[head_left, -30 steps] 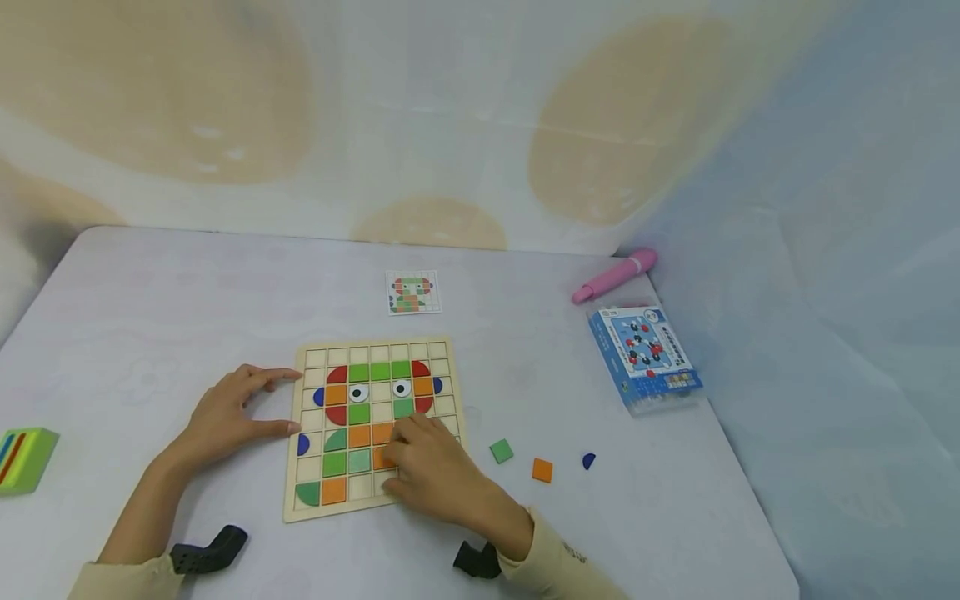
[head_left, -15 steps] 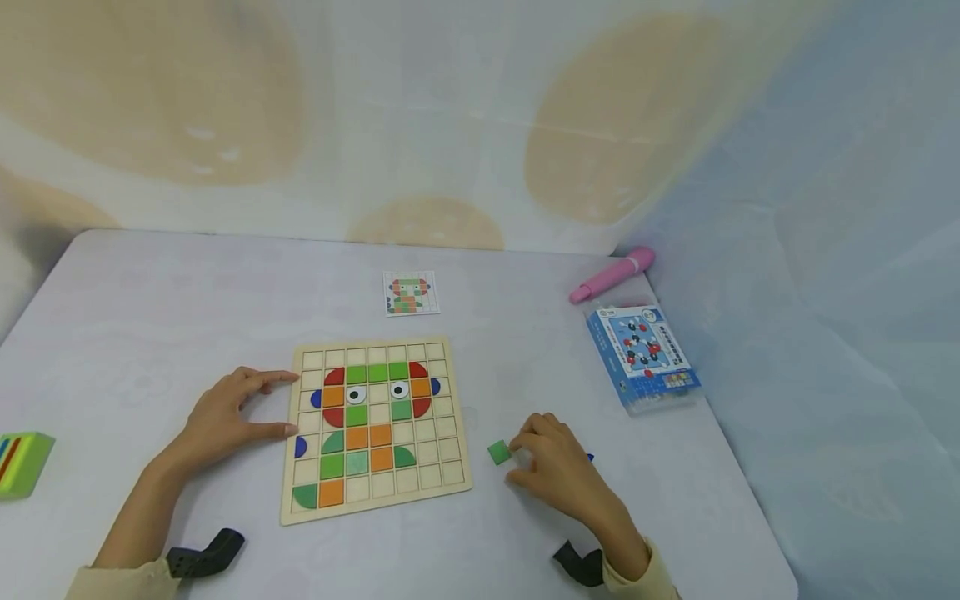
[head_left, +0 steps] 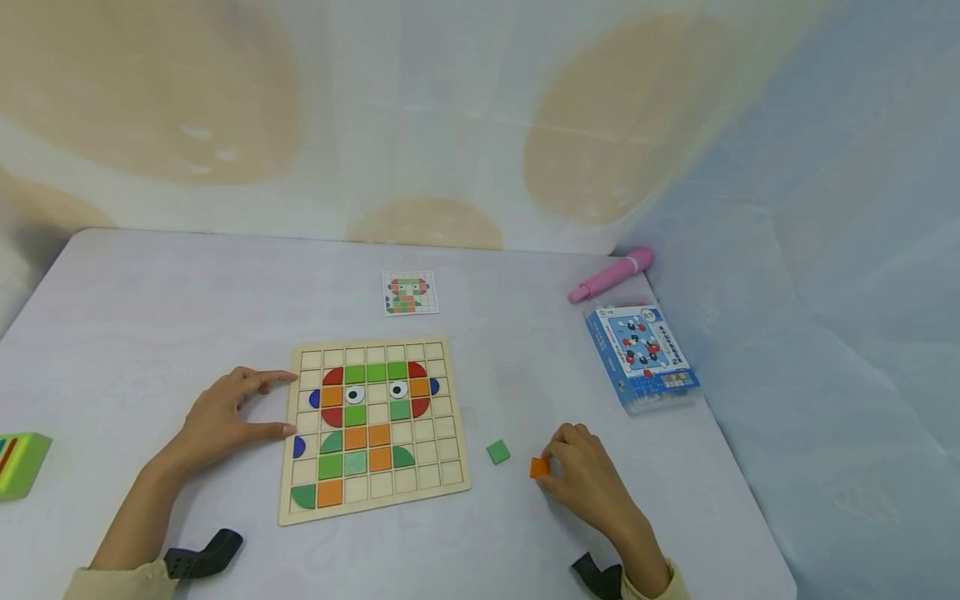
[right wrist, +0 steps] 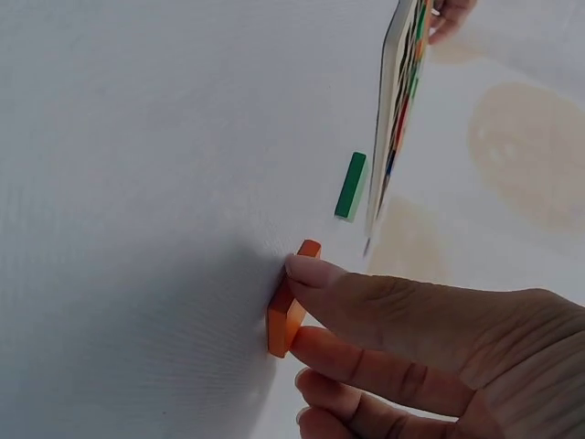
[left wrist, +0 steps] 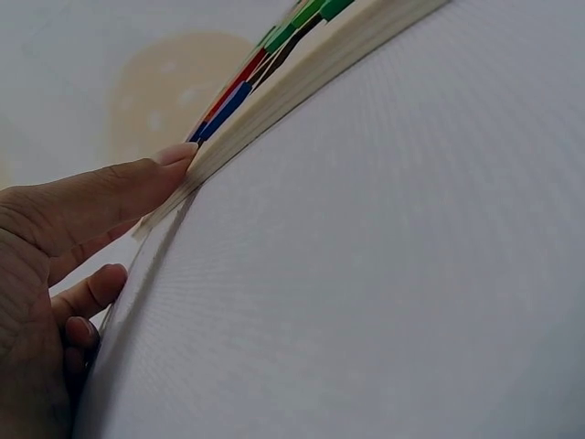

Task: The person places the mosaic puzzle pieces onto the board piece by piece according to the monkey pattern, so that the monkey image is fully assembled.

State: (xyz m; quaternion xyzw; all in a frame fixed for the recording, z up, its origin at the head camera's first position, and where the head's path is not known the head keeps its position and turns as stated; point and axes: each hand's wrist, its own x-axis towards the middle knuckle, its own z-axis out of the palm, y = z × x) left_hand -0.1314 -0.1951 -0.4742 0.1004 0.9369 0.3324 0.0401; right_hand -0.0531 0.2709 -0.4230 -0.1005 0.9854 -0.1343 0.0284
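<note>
My right hand (head_left: 588, 479) pinches an orange square tile (head_left: 538, 467) between thumb and fingers, right of the board. In the right wrist view the orange tile (right wrist: 287, 311) is tipped up at the tabletop. My left hand (head_left: 217, 423) touches the left edge of the wooden grid board (head_left: 406, 479) with thumb and forefinger, the fingers spread and fairly straight. Coloured tiles and two eye pieces (head_left: 398, 389) fill part of the grid. A green square tile (head_left: 498, 452) lies between the board and my right hand. The left wrist view shows my thumb at the board's edge (left wrist: 302, 96).
A pattern card (head_left: 410, 292) lies behind the board. To the right are a blue box with a molecule picture (head_left: 642, 354) and a pink pen-like object (head_left: 611, 275). A light green block (head_left: 26, 465) stands at the far left. A patterned cloth backdrop rises behind the table.
My right hand has left the board, where a green quarter-round tile now shows, and moved right past the green square to the orange tile, which it now pinches. My left hand stays put.
</note>
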